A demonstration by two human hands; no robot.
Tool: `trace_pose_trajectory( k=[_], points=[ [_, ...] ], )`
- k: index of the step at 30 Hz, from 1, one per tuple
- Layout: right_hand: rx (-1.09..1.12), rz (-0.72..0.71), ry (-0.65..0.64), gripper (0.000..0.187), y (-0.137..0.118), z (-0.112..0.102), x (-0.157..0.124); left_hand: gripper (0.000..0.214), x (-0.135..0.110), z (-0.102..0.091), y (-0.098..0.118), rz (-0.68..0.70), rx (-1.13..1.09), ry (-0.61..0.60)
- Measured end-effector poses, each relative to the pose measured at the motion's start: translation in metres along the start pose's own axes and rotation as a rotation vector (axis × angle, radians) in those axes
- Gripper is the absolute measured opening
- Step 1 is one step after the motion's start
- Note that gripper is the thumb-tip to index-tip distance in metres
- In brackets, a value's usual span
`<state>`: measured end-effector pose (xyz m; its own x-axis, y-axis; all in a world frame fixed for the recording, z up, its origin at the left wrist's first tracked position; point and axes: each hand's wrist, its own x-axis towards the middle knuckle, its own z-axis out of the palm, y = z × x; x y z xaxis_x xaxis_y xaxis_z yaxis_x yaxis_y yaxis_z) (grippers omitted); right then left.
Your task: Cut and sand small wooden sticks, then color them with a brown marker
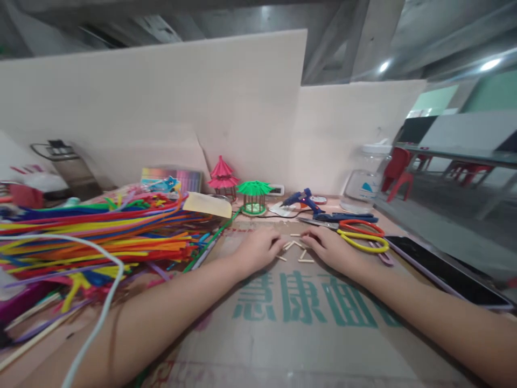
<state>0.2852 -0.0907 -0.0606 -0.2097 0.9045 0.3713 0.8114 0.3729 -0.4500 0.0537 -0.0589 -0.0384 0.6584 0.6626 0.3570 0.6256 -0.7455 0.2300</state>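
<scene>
Several short wooden sticks [306, 261] lie in a loose, angular arrangement on a brown cardboard sheet [283, 345] with green printed characters. From the left, my left hand [260, 250] reaches in, fingers curled and thumb against the end of one stick. My right hand [329, 248] comes in from the other side with bent fingers, its thumb and index finger closed at the stick ends near the top of the arrangement. Both hands partly hide the sticks at their fingertips. Just behind the right hand are scissors [359, 229] with orange and yellow handles.
Colourful pipe cleaners [121, 226] pile up at left, crossed by a white cable [117, 269]. At the back stand a green-roofed model pavilion [253, 196], a pink-roofed one [222, 175] and a blue glue gun [302, 200]. A phone [440, 269] and a clear jar [365, 178] are at right.
</scene>
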Motion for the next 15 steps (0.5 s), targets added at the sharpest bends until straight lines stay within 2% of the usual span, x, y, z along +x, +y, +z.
trace_pose_trajectory(
  k=[5, 8, 12, 14, 15],
  points=[
    [0.037, 0.023, -0.009, 0.032, 0.002, 0.004, 0.000, 0.029, -0.002, -0.015, 0.007, -0.001, 0.041, 0.028],
    [0.057, 0.046, -0.010, 0.033, 0.000, 0.004, -0.002, 0.021, 0.006, -0.044, 0.008, -0.001, 0.046, 0.050],
    [0.048, 0.038, 0.030, 0.033, 0.000, 0.003, -0.008, 0.026, 0.021, -0.095, -0.001, -0.070, 0.056, 0.099],
    [0.016, 0.004, 0.041, 0.031, -0.006, -0.002, -0.008, 0.029, 0.021, -0.107, -0.007, -0.106, 0.062, 0.105],
    [0.002, -0.019, 0.048, 0.030, -0.011, -0.006, -0.005, 0.030, 0.017, -0.107, -0.008, -0.114, 0.061, 0.099]
  ],
)
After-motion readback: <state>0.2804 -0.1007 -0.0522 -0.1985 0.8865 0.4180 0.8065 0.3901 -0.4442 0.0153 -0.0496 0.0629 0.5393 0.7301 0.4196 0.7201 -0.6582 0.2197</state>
